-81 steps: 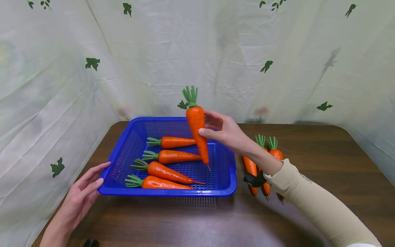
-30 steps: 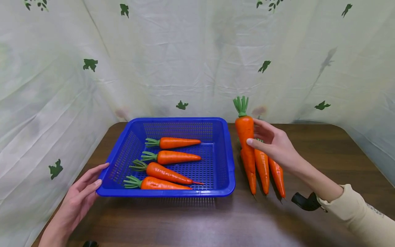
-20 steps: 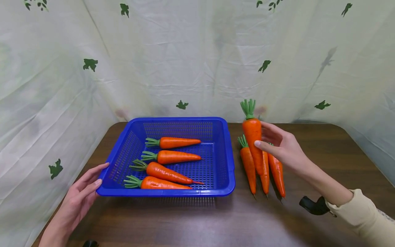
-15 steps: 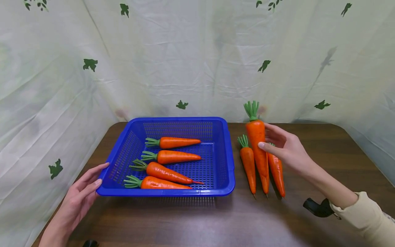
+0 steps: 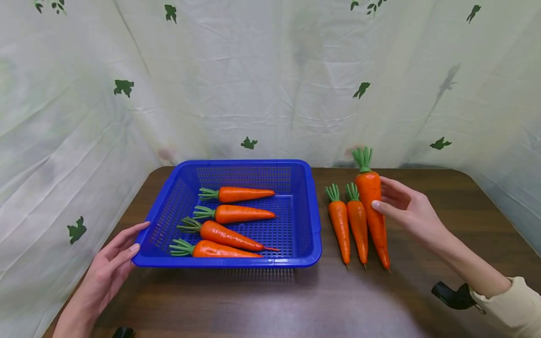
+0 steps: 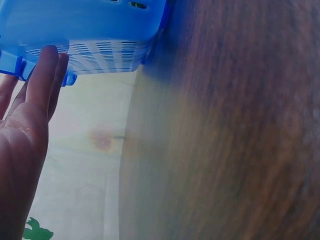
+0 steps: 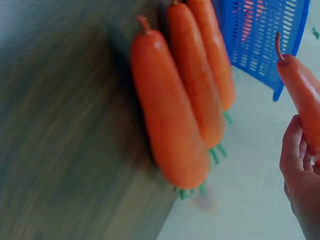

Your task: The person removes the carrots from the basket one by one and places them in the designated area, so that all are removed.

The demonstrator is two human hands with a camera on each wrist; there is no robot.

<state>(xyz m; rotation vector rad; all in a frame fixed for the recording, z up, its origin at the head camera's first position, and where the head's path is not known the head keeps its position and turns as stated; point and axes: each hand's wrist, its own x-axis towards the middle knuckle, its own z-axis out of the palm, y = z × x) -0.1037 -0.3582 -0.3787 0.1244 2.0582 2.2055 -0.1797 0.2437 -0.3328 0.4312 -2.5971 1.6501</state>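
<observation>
My right hand (image 5: 418,213) grips an orange carrot (image 5: 370,199), thumb in front and fingers behind, its green leafy end up. In the head view this carrot covers the one behind it. Two carrots, one left (image 5: 339,227) and one beside it (image 5: 358,225), lie side by side on the table. The right wrist view shows three carrots (image 7: 167,110) lying there, apart from the held carrot (image 7: 305,95). My left hand (image 5: 107,270) touches the near-left rim of a blue plastic basket (image 5: 228,262) with fairly straight fingers. Several carrots (image 5: 245,213) lie inside, leaves leftward.
A brown wooden table (image 5: 262,305) bears the basket and the loose carrots. Behind it hangs a pale curtain (image 5: 262,84) with green leaf shapes. A black camera piece (image 5: 452,295) sits at my right wrist, by the beige sleeve (image 5: 511,300).
My right hand has carried its carrot from over the basket rightward to the loose carrots, then farther right and lower, over the rightmost one. The left hand stays at the basket rim.
</observation>
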